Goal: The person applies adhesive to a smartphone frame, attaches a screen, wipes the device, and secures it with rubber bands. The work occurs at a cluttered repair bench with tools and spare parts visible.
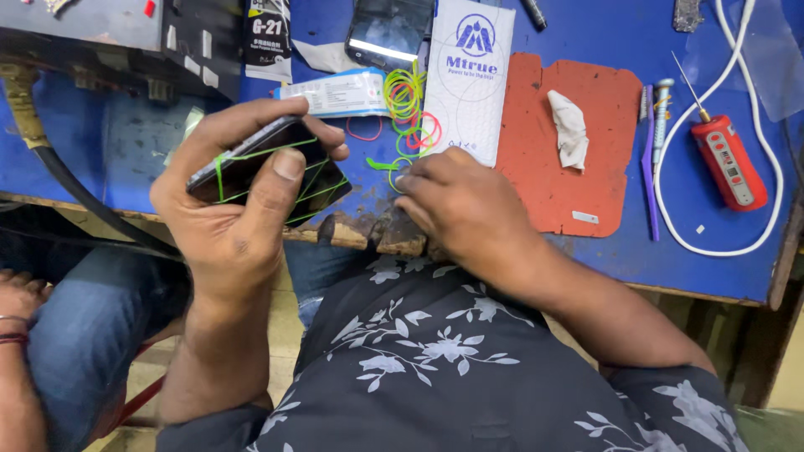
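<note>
My left hand [239, 197] grips a dark smartphone [268, 172] wrapped with several thin green rubber bands, thumb pressed on its screen. My right hand [456, 205] rests on the blue worktable [586, 251] near its worn front edge, fingertips pinching a green rubber band [383, 165]. Just beyond lies a loose pile of yellow, green and red rubber bands [408, 113].
A white packet [467, 79], a second phone [387, 32], a glue tube [268, 38] and a small white label box [343, 92] lie at the back. A red mat [553, 167] holds a white cloth [571, 130]. Right: purple tool [650, 159], red handled tool [727, 159], white cable [670, 226]. Another person's arm [21, 335] at left.
</note>
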